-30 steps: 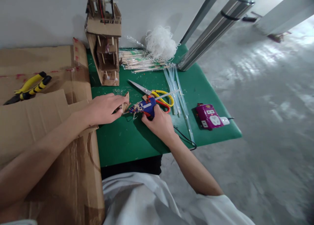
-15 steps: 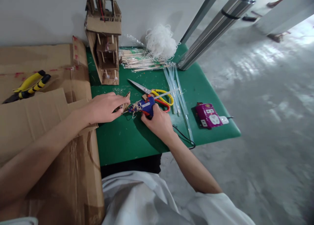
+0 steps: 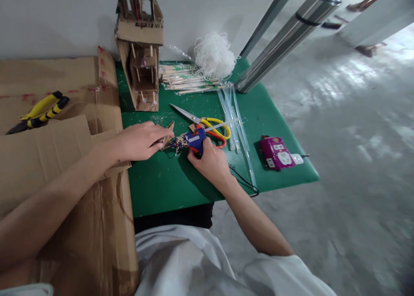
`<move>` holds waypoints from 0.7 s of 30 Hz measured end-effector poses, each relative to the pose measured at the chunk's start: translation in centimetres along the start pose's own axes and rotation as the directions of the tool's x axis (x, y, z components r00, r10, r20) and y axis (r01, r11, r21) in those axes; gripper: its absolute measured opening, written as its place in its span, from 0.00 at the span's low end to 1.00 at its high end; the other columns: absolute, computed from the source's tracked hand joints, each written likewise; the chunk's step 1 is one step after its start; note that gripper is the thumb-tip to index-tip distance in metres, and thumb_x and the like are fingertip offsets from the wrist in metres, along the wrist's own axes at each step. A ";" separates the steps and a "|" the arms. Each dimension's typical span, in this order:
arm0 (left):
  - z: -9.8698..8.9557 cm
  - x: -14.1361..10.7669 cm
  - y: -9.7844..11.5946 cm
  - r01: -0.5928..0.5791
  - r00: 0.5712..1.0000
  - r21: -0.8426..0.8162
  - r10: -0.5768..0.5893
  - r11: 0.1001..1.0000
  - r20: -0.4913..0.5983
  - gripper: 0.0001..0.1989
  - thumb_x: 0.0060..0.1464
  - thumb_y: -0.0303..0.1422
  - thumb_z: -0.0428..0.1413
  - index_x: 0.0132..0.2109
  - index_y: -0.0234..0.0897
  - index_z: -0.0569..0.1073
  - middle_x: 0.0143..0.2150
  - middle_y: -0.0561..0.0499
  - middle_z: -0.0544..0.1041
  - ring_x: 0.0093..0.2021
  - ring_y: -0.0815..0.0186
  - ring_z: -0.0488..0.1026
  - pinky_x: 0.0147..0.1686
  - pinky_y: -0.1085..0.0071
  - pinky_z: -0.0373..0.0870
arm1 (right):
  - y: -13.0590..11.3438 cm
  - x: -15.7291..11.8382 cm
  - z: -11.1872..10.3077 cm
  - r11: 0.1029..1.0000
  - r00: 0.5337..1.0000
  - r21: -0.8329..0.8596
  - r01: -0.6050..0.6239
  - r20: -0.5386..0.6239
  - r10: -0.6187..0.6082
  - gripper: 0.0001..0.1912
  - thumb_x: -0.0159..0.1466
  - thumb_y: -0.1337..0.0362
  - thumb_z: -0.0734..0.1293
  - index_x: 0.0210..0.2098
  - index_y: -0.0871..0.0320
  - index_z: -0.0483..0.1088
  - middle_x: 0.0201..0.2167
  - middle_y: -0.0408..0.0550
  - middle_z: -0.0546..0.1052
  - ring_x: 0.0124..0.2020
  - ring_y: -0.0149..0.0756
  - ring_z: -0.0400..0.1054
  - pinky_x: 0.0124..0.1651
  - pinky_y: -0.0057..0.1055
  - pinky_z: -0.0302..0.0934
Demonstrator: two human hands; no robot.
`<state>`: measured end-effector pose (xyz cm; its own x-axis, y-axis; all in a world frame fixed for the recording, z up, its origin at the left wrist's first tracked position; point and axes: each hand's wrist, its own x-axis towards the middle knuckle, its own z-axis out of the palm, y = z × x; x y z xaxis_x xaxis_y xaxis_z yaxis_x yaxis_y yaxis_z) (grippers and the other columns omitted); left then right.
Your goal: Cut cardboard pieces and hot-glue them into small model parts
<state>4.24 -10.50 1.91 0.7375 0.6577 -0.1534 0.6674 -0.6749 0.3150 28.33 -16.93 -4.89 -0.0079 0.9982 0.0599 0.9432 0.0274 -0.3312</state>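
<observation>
My right hand [image 3: 211, 163] is closed around a blue glue gun [image 3: 193, 139], with a glue stick [image 3: 223, 124] poking out of its back end. Dried glue and bits of debris coat the front of the gun. In my left hand [image 3: 144, 140] is a small piece of cardboard [image 3: 168, 136], pinched between the fingers and partly hidden by them. The gun's nozzle points at this piece, close to my left fingertips; whether it touches cannot be made out. Scissors [image 3: 207, 124] with yellow and orange handles lie just behind the gun.
A cardboard structure [image 3: 142, 33] stands at the back of the green table [image 3: 155, 188]. Near it are packaged wooden sticks [image 3: 184, 78], white stringy loops [image 3: 215, 57] and glue sticks [image 3: 231, 110]. A purple power socket [image 3: 276, 153] sits right, pliers [image 3: 40, 113] lie left on cardboard, and a metal post [image 3: 284, 46] rises behind.
The whole view has shifted slightly. Both hands keep their holds, and the glue gun stays at the cardboard piece with little visible movement.
</observation>
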 end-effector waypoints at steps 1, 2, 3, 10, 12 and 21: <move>0.0 0.0 0.0 0.000 1.000 -0.003 0.000 1.000 0.000 0.21 0.65 0.35 0.47 0.63 0.47 0.68 0.57 0.48 0.77 0.53 0.56 0.71 0.52 0.61 0.66 | 0.0 0.0 0.0 1.000 1.000 -0.003 0.002 0.001 -0.002 0.12 0.63 0.55 0.62 0.40 0.57 0.61 0.31 0.53 0.78 0.29 0.46 0.72 0.28 0.33 0.49; 0.0 0.0 0.1 0.000 1.000 -0.009 0.000 1.000 0.000 0.21 0.65 0.35 0.47 0.63 0.46 0.68 0.57 0.48 0.77 0.53 0.56 0.71 0.52 0.61 0.66 | 0.0 0.0 0.0 1.000 1.000 -0.006 0.002 0.001 -0.002 0.12 0.63 0.55 0.62 0.40 0.56 0.60 0.30 0.53 0.78 0.29 0.46 0.72 0.28 0.33 0.49; 0.0 0.0 0.1 0.001 1.000 -0.015 -0.001 1.000 0.000 0.20 0.65 0.35 0.47 0.62 0.46 0.68 0.57 0.47 0.77 0.53 0.56 0.71 0.51 0.61 0.66 | 0.0 0.0 0.0 1.000 1.000 -0.010 0.001 0.003 -0.001 0.12 0.63 0.55 0.62 0.40 0.56 0.60 0.30 0.53 0.78 0.29 0.46 0.72 0.28 0.33 0.49; 0.4 0.1 0.1 -0.031 0.999 -0.007 0.030 1.000 -0.037 0.18 0.64 0.33 0.46 0.57 0.43 0.72 0.54 0.48 0.78 0.51 0.57 0.70 0.52 0.60 0.65 | 0.1 -0.2 0.2 1.000 1.000 0.001 0.011 -0.021 -0.011 0.12 0.62 0.55 0.62 0.39 0.56 0.60 0.30 0.53 0.78 0.30 0.46 0.73 0.28 0.33 0.52; 0.6 0.0 0.1 -0.035 0.998 0.001 0.035 0.999 -0.045 0.18 0.64 0.33 0.46 0.58 0.44 0.72 0.55 0.49 0.78 0.50 0.57 0.70 0.52 0.60 0.65 | 0.2 -0.2 0.3 1.000 1.000 -0.002 0.019 -0.023 -0.019 0.12 0.62 0.54 0.62 0.39 0.56 0.60 0.30 0.53 0.78 0.30 0.46 0.73 0.28 0.33 0.53; 1.0 0.0 0.3 -0.020 0.997 0.026 0.021 0.999 -0.070 0.20 0.63 0.31 0.46 0.59 0.46 0.71 0.56 0.50 0.77 0.49 0.59 0.70 0.50 0.62 0.66 | 0.1 -0.5 0.4 0.999 0.999 -0.033 0.040 -0.025 -0.040 0.14 0.64 0.55 0.61 0.42 0.57 0.61 0.33 0.55 0.79 0.32 0.47 0.74 0.28 0.33 0.55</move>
<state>4.58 -11.06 1.03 0.7425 0.6650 -0.0804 0.6552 -0.6961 0.2934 28.27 -17.39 -5.32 -0.0377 0.9946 0.0967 0.9527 0.0650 -0.2969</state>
